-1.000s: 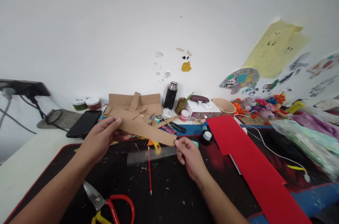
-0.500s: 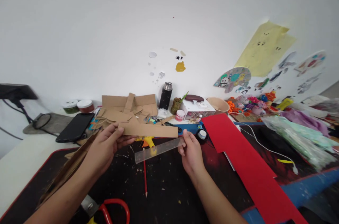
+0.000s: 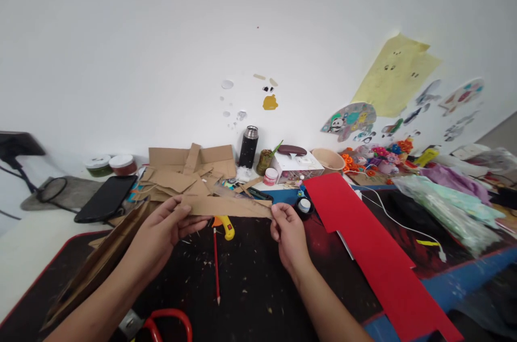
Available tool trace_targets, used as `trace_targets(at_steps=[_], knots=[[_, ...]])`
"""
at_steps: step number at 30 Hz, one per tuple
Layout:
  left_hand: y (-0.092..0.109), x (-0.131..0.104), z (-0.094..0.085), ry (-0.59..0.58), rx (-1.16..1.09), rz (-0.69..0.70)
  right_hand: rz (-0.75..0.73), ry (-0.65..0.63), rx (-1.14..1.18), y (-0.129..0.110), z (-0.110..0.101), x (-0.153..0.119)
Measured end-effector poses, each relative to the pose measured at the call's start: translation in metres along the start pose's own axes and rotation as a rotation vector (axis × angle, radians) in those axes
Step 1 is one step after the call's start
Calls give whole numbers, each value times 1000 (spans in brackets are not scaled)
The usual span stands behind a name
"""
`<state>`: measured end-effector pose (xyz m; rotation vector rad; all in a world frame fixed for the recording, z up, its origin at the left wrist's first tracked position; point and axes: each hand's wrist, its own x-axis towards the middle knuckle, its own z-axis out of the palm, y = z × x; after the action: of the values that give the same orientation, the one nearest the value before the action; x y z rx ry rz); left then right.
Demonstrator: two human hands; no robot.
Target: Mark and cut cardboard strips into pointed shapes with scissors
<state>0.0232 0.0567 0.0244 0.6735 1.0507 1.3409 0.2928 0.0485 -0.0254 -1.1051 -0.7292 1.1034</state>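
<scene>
My left hand (image 3: 161, 229) pinches the left end of a narrow brown cardboard strip (image 3: 218, 206), thumb on top. At the strip's right end, my right hand (image 3: 288, 226) is closed on a clear ruler (image 3: 246, 202), which lies slanted against the strip and is hard to see. Both are held above the dark mat (image 3: 250, 277). Under the strip are a yellow-handled tool (image 3: 228, 228) and a red pencil (image 3: 217, 272). Red-handled scissors (image 3: 172, 315) lie near the front edge, partly out of view.
Cardboard scraps (image 3: 173, 179), a black flask (image 3: 248, 148) and a white box (image 3: 299, 164) stand along the wall. A black phone (image 3: 107, 196) is at the left, folded cardboard (image 3: 97, 266) beside my left arm. Red sheets (image 3: 375, 250) cover the right, with a white cable (image 3: 399, 221) beyond.
The clear ruler has swung up from below the cardboard strip to lie against it. My right hand is now at the strip's right end. The view has shifted slightly.
</scene>
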Motion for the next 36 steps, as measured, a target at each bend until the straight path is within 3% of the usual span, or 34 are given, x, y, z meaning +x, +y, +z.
trace_targets(at_steps=[10,19,25,29,34,36], knots=[[7,-8,4,-6,23,-15,47,-138,-63,-1,-2,-3],[-8,-8,3,-277,145,87,54,-77,-27,3,8,-3],[-15,-1,-4,-330,108,231,99,-140,-19,5,11,-8],[-12,-3,-11,-399,143,198,143,-179,3,6,11,-12],[-2,-13,-12,-605,250,146,208,-211,64,8,10,-17],[-1,-15,-10,-598,295,157,226,-215,75,10,9,-19]])
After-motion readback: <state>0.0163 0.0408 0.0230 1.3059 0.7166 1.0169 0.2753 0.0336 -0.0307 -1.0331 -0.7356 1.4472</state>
